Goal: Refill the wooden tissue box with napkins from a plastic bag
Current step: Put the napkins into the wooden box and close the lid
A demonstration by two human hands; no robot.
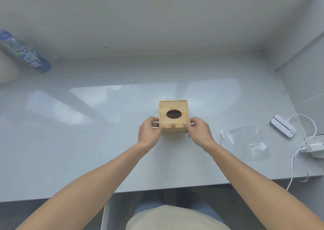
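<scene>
A square wooden tissue box (177, 106) with a dark oval hole in its lid stands on the pale grey counter (105, 124). My left hand (149, 133) grips its near left corner and my right hand (199, 132) grips its near right corner, thumbs on the lid's front edge. A clear plastic bag (245, 142) lies flat on the counter to the right of the box; it looks see-through and I cannot make out napkins in it.
A blue printed bottle (26, 52) leans at the far left beside a white roll (7, 71). At the right lie a white device (283, 126), a charger plug (315, 148) and a white cable (296, 159). Walls rise behind and to the right.
</scene>
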